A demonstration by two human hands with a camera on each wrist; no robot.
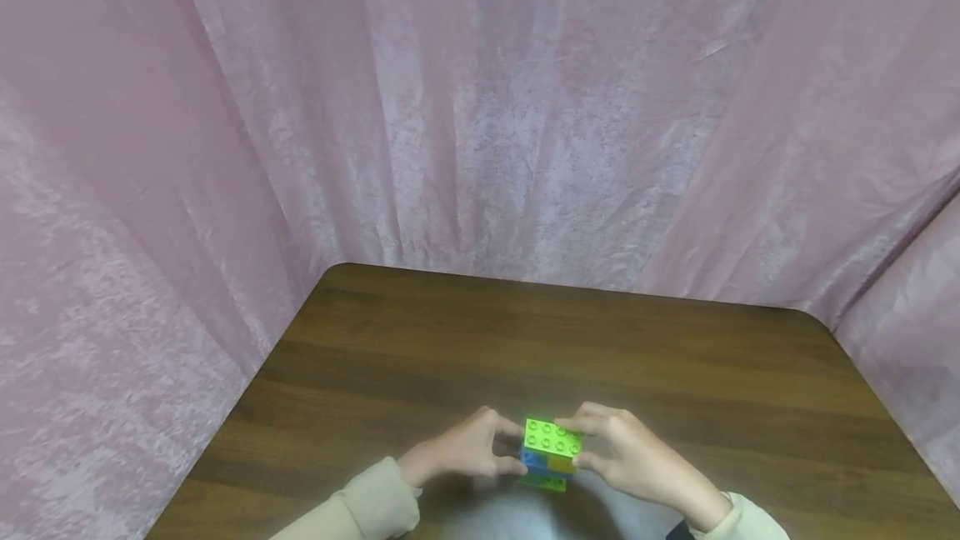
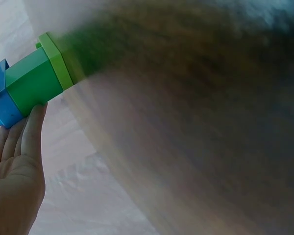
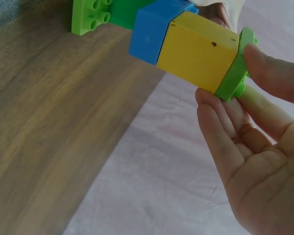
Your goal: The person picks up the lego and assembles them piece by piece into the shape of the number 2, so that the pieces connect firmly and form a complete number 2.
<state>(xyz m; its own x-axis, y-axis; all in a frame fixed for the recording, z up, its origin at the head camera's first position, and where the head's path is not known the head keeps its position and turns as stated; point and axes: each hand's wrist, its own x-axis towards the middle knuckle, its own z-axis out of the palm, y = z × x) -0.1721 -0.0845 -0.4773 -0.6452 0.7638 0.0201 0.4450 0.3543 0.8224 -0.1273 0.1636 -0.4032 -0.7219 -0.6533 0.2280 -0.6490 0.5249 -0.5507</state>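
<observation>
Both grips are closed on one thing: the left hand and the right hand pinch a small block stack between them, each from its own side, thumb and fingers curled onto opposite ends. The stack sits midway between the two hands, so neither is nearer; it is held near the front edge of the surface, though whether it touches the wood cannot be told from the head view.

The stack is made of a light green studded plate on top, then a blue block and a yellow block side by side, with a darker green block below and another light green piece at the bottom. In the head view its long axis runs left to right, from one hand to the other, with the studs facing up toward the camera.

The right wrist view shows the right fingers lying under the yellow block and the thumb pressing the green end plate. The left wrist view shows the left fingers touching the dark green and blue blocks; most of that picture is blurred.

Light sleeves cover both forearms. The surface is dark brown wood with rounded far corners. A pink curtain hangs round it at the back and both sides.
</observation>
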